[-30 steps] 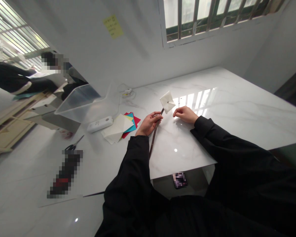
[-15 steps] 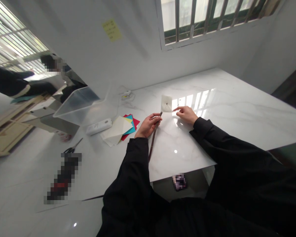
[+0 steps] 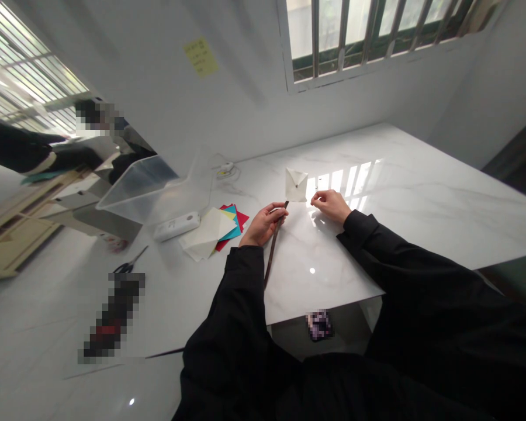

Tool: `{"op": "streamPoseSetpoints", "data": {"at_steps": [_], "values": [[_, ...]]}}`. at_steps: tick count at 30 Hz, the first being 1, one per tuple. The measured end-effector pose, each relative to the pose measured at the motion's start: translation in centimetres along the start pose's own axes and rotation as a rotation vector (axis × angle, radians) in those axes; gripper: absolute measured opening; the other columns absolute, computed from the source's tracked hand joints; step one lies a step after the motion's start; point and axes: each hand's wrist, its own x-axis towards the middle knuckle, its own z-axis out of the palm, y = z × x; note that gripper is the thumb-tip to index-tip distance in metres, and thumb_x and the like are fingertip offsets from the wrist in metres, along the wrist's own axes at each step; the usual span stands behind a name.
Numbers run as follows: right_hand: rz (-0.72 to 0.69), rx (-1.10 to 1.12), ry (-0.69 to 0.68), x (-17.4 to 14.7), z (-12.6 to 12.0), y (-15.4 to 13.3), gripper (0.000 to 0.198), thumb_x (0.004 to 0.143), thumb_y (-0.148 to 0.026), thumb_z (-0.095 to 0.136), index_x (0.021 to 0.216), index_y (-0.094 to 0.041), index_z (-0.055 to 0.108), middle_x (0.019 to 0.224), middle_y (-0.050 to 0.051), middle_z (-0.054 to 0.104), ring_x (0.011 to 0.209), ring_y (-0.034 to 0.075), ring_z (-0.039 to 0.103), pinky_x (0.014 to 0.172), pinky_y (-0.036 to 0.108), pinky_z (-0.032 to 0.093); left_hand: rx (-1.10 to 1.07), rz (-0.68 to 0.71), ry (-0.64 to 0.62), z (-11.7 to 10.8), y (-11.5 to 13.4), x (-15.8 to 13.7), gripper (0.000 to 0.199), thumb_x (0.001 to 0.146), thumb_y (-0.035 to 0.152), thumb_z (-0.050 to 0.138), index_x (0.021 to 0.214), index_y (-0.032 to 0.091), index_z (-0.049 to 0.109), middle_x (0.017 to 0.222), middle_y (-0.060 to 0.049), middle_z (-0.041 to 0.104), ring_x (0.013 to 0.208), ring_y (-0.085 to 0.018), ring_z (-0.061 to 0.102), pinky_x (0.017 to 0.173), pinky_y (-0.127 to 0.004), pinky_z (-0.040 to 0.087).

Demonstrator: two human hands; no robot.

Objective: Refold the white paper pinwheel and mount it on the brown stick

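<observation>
My left hand point(image 3: 263, 224) is closed around a slim brown stick point(image 3: 271, 255), which slants down toward the table's front edge. At the stick's top end sits a cream paper pinwheel point(image 3: 296, 192), a folded square with a small dark dot at its middle. Just right of the pinwheel, my right hand point(image 3: 332, 206) hovers with its fingers curled in and nothing visible in them. A small gap separates it from the paper.
Left of my hands lie coloured paper sheets point(image 3: 208, 235), a white box-shaped device point(image 3: 176, 225) and scissors point(image 3: 130, 261). Behind them stands a clear plastic bin point(image 3: 135, 199). A phone-like object point(image 3: 319, 325) lies below the table edge. Another person point(image 3: 70, 153) is at the far left.
The pinwheel's paper has turned and now shows its folds sharply, where it was blurred before. My right index finger has curled in and drawn slightly away from it. My left hand keeps its hold.
</observation>
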Motion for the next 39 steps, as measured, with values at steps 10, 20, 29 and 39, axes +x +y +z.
{"op": "streamPoseSetpoints", "data": {"at_steps": [10, 20, 29, 39], "values": [[0.018, 0.217, -0.252, 0.0, -0.1, -0.2, 0.042, 0.074, -0.032, 0.058, 0.104, -0.011, 0.079, 0.064, 0.000, 0.058, 0.061, 0.016, 0.046, 0.066, 0.031, 0.037, 0.000, 0.002, 0.004, 0.0, 0.0, 0.0, 0.056, 0.062, 0.038, 0.100, 0.102, 0.016, 0.068, 0.083, -0.003, 0.074, 0.071, -0.010, 0.061, 0.071, -0.024, 0.046], [-0.023, 0.283, -0.345, -0.4, 0.1, -0.8, 0.031, 0.073, -0.040, 0.056, 0.075, -0.015, 0.073, 0.056, -0.005, 0.046, 0.056, 0.011, 0.035, 0.059, 0.031, 0.024, -0.004, 0.003, -0.005, 0.0, 0.0, 0.1, 0.054, 0.064, 0.036, 0.098, 0.103, 0.015, 0.068, 0.084, -0.003, 0.074, 0.071, -0.010, 0.061, 0.071, -0.024, 0.045], [-0.046, 0.276, -0.343, -0.4, 0.1, -0.9, 0.027, 0.073, -0.037, 0.057, 0.075, -0.015, 0.073, 0.059, -0.004, 0.050, 0.057, 0.011, 0.037, 0.061, 0.030, 0.027, -0.005, 0.001, -0.002, 0.1, 0.0, 0.0, 0.056, 0.063, 0.037, 0.099, 0.103, 0.015, 0.068, 0.084, -0.003, 0.075, 0.071, -0.010, 0.061, 0.070, -0.023, 0.045], [-0.042, 0.279, -0.351, -0.4, 0.0, -0.9, 0.027, 0.073, -0.037, 0.057, 0.076, -0.015, 0.073, 0.059, -0.004, 0.049, 0.057, 0.011, 0.037, 0.062, 0.031, 0.027, 0.003, -0.002, 0.000, 0.0, 0.0, 0.0, 0.052, 0.065, 0.036, 0.098, 0.103, 0.016, 0.068, 0.084, -0.003, 0.074, 0.072, -0.010, 0.062, 0.071, -0.023, 0.046]]}}
